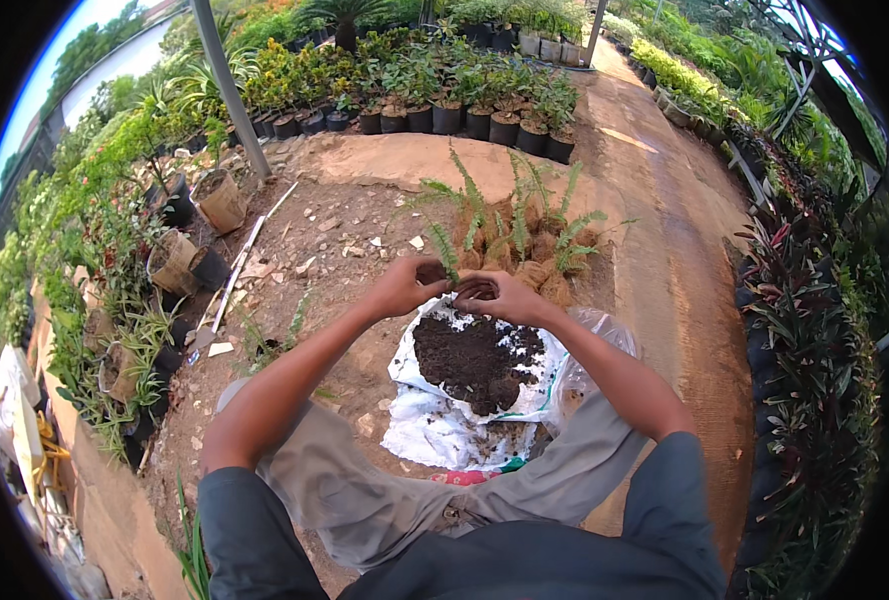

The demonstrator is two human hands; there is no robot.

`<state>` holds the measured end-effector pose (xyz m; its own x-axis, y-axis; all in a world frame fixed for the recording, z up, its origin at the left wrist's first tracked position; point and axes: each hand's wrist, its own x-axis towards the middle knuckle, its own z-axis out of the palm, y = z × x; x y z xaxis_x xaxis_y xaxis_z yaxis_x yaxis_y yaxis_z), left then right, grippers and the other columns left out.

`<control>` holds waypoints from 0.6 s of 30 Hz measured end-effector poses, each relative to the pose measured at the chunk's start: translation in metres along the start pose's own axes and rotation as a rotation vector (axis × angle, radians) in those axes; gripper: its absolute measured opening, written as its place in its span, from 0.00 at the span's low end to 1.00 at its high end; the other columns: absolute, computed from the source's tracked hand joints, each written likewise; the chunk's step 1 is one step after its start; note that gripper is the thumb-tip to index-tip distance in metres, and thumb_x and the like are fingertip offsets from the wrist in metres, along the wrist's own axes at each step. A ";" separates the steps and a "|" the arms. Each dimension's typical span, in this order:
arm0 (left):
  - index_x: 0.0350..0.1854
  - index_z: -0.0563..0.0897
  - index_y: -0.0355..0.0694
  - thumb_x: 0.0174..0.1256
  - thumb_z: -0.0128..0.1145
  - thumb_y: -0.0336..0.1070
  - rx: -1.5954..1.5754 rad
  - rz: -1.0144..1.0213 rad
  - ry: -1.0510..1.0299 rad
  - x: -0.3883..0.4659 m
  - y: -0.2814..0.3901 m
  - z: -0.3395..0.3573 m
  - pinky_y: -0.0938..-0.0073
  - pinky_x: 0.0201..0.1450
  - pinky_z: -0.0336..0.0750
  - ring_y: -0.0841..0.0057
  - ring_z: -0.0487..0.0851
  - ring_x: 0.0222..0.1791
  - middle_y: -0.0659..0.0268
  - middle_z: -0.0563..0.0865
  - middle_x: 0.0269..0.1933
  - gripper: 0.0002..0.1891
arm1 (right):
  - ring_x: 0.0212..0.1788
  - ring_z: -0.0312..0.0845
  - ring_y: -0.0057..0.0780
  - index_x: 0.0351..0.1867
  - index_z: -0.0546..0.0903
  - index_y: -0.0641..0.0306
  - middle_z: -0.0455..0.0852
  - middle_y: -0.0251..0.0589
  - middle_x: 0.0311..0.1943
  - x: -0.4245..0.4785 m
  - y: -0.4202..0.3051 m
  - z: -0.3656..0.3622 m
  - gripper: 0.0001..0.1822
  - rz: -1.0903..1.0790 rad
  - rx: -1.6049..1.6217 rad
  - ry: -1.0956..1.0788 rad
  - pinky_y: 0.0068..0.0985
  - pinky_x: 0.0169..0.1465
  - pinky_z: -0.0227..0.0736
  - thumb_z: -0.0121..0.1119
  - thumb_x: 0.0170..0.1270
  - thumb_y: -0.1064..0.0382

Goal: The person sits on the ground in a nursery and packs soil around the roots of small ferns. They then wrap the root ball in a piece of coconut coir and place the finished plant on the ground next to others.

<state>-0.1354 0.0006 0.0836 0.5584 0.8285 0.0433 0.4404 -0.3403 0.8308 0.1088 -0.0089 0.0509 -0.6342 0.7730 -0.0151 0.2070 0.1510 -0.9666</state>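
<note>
My left hand (408, 286) pinches a small green fern frond (442, 247) between thumb and fingers. My right hand (510, 298) is curled beside the plant's base; whether its fingertips grip it cannot be made out. Just below both hands, dark potting soil (474, 360) fills an opened white plastic sack (422, 427) between my knees. Right beyond the hands stands a cluster of ferns (519, 225), their root balls wrapped in brown coconut fibre (542, 274).
Clear plastic sheeting (602, 330) lies by my right knee. Loose fern plants (268, 345) rest on stony ground at left, near a white strip (242, 259). Black potted plants (452, 118) line the far side. A metal post (231, 90) rises at left; a paved path (677, 247) runs along the right.
</note>
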 end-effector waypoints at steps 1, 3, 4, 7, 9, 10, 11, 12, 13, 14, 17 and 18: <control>0.47 0.85 0.30 0.71 0.65 0.41 -0.011 -0.010 0.021 0.006 0.004 0.009 0.71 0.49 0.82 0.76 0.89 0.41 0.58 0.91 0.41 0.16 | 0.51 0.84 0.25 0.60 0.79 0.71 0.88 0.45 0.50 -0.009 0.004 -0.004 0.26 -0.026 -0.039 -0.048 0.29 0.49 0.82 0.69 0.68 0.56; 0.46 0.85 0.30 0.70 0.66 0.40 -0.091 0.019 -0.002 0.024 -0.002 0.034 0.72 0.49 0.82 0.77 0.89 0.43 0.58 0.91 0.42 0.16 | 0.47 0.86 0.25 0.56 0.81 0.70 0.89 0.43 0.46 -0.025 0.007 -0.009 0.20 0.047 -0.098 -0.040 0.28 0.48 0.82 0.66 0.69 0.58; 0.46 0.85 0.30 0.69 0.67 0.40 -0.118 0.026 -0.003 0.030 0.000 0.047 0.72 0.48 0.82 0.77 0.89 0.43 0.58 0.91 0.42 0.15 | 0.44 0.87 0.24 0.54 0.83 0.70 0.90 0.42 0.44 -0.033 0.007 -0.012 0.18 0.085 -0.127 -0.039 0.27 0.47 0.82 0.65 0.70 0.59; 0.44 0.85 0.30 0.70 0.67 0.37 -0.109 0.048 -0.051 0.047 0.009 0.082 0.73 0.47 0.82 0.80 0.88 0.42 0.60 0.91 0.41 0.13 | 0.40 0.86 0.23 0.52 0.83 0.71 0.90 0.39 0.38 -0.063 0.012 -0.029 0.13 0.228 -0.041 0.015 0.25 0.48 0.80 0.62 0.72 0.63; 0.43 0.85 0.30 0.70 0.66 0.37 -0.095 0.064 -0.115 0.061 0.016 0.101 0.74 0.46 0.83 0.80 0.88 0.42 0.61 0.91 0.40 0.12 | 0.38 0.86 0.22 0.50 0.83 0.70 0.91 0.37 0.36 -0.084 0.032 -0.040 0.12 0.221 0.006 0.084 0.24 0.45 0.79 0.62 0.72 0.64; 0.44 0.84 0.29 0.71 0.65 0.35 -0.114 0.130 -0.127 0.064 0.022 0.111 0.75 0.45 0.82 0.80 0.87 0.41 0.62 0.90 0.39 0.12 | 0.37 0.86 0.22 0.50 0.84 0.69 0.91 0.37 0.36 -0.095 0.036 -0.045 0.12 0.233 -0.007 0.107 0.23 0.44 0.79 0.61 0.72 0.64; 0.45 0.84 0.30 0.71 0.65 0.36 -0.164 0.115 -0.146 0.068 0.022 0.124 0.74 0.46 0.82 0.80 0.87 0.42 0.62 0.90 0.40 0.12 | 0.37 0.86 0.22 0.50 0.84 0.69 0.91 0.37 0.35 -0.106 0.040 -0.049 0.12 0.246 -0.019 0.130 0.23 0.44 0.79 0.61 0.71 0.64; 0.47 0.84 0.30 0.71 0.65 0.36 -0.213 0.099 -0.153 0.073 0.016 0.135 0.73 0.47 0.82 0.80 0.87 0.43 0.62 0.89 0.41 0.12 | 0.37 0.86 0.21 0.48 0.84 0.69 0.91 0.37 0.35 -0.113 0.029 -0.052 0.11 0.284 -0.062 0.130 0.24 0.43 0.79 0.61 0.71 0.64; 0.48 0.83 0.31 0.72 0.65 0.36 -0.261 0.089 -0.171 0.080 0.012 0.149 0.73 0.49 0.82 0.80 0.86 0.45 0.62 0.89 0.42 0.13 | 0.36 0.85 0.21 0.47 0.85 0.69 0.91 0.38 0.35 -0.121 0.029 -0.059 0.11 0.284 -0.085 0.167 0.24 0.43 0.79 0.62 0.70 0.64; 0.52 0.81 0.30 0.73 0.63 0.46 -0.379 0.148 -0.121 0.083 0.009 0.166 0.74 0.48 0.79 0.79 0.86 0.43 0.61 0.88 0.45 0.21 | 0.36 0.85 0.21 0.46 0.85 0.69 0.91 0.38 0.35 -0.129 0.030 -0.065 0.11 0.285 -0.108 0.203 0.24 0.42 0.79 0.62 0.70 0.64; 0.53 0.80 0.31 0.77 0.56 0.53 -0.704 -0.126 -0.135 0.093 -0.015 0.209 0.73 0.48 0.78 0.79 0.85 0.43 0.61 0.88 0.47 0.24 | 0.34 0.84 0.21 0.42 0.85 0.70 0.91 0.39 0.33 -0.151 0.026 -0.086 0.10 0.277 -0.178 0.309 0.25 0.42 0.79 0.63 0.69 0.63; 0.56 0.80 0.31 0.78 0.52 0.58 -0.667 -0.189 -0.092 0.090 -0.027 0.230 0.73 0.48 0.78 0.78 0.85 0.40 0.62 0.87 0.45 0.28 | 0.33 0.85 0.22 0.41 0.85 0.70 0.91 0.39 0.33 -0.157 0.030 -0.092 0.10 0.265 -0.160 0.349 0.25 0.42 0.79 0.64 0.68 0.63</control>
<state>0.0653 -0.0178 -0.0628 0.5849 0.7957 -0.1577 0.0262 0.1758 0.9841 0.2832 -0.0695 0.0481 -0.2606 0.9548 -0.1428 0.4579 -0.0080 -0.8890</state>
